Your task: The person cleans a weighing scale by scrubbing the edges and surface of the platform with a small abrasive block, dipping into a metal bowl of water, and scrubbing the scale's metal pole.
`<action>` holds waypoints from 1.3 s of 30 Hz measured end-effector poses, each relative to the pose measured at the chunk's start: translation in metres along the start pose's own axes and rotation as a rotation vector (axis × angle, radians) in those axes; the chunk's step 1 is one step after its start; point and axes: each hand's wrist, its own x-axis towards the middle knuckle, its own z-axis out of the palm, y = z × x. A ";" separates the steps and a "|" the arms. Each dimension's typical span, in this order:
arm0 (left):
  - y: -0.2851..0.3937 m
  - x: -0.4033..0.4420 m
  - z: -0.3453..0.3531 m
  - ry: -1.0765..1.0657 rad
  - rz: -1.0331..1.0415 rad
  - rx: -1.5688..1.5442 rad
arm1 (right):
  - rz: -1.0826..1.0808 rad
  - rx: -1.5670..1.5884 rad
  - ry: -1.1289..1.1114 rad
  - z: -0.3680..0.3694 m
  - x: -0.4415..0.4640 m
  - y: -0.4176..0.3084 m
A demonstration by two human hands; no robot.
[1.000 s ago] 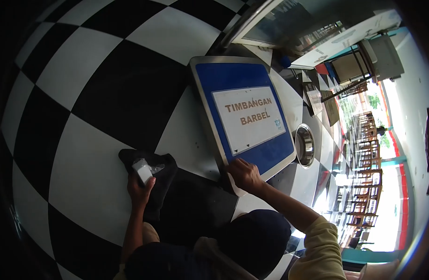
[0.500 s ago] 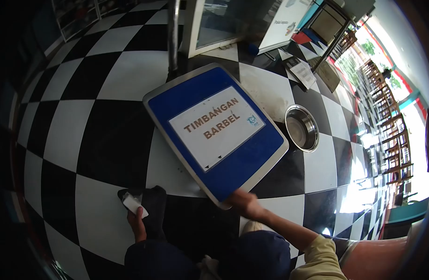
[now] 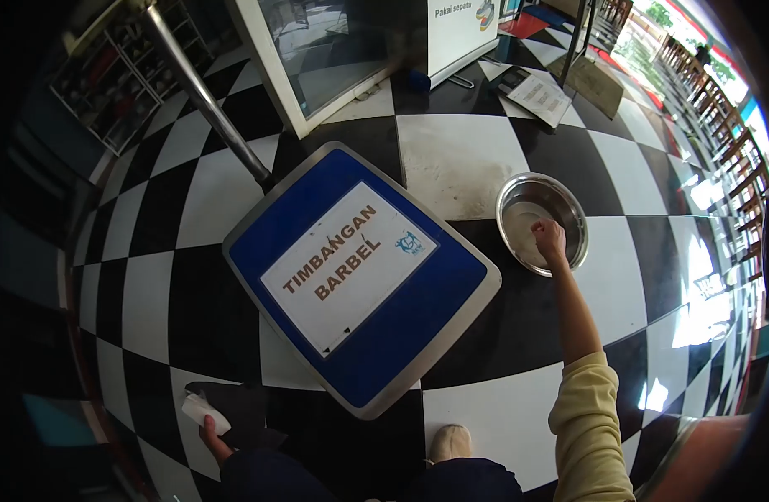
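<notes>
A blue platform scale [image 3: 426, 305] with a light metal rim and a white label reading "TIMBANGAN BARBEL" lies on the floor before me. My right hand [image 3: 549, 243] is closed over the inside of a round steel bowl [image 3: 578, 213], to the right of the scale. Whatever its fingers may hold is hidden. At the lower left, my left hand [image 3: 214, 437] grips a small white block-like piece [image 3: 205, 413] whose exact kind is unclear. This hand is near my knee, apart from the scale.
A metal post [image 3: 204, 100] rises from the scale's far corner. Beyond stand a glass-fronted frame [image 3: 271, 75] and a white sign [image 3: 459, 38]. A printed sheet [image 3: 541, 96] lies on the checkered floor. Wooden chairs [image 3: 740, 159] line the right side. My shoe [image 3: 451, 443] is close to the scale.
My right hand has left the scale's near corner and reached right into the bowl. The left hand keeps its white piece. My view has shifted, so the scale appears lower and further left.
</notes>
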 end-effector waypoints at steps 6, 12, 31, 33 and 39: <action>0.094 0.014 0.008 -0.015 0.035 -0.208 | -0.037 -0.144 -0.247 0.043 0.002 0.032; 0.169 0.037 0.031 -0.071 0.146 -0.090 | -0.110 -0.146 -0.073 0.033 -0.012 0.032; 0.236 0.065 0.362 -1.178 0.530 0.244 | 0.273 -0.192 -0.126 -0.023 -0.025 -0.072; 0.234 0.049 0.385 -1.191 0.627 0.306 | 0.307 -0.194 -0.224 -0.046 -0.021 -0.091; 0.201 0.004 0.432 -1.180 0.861 0.472 | 0.179 -0.109 -0.260 -0.053 0.004 -0.090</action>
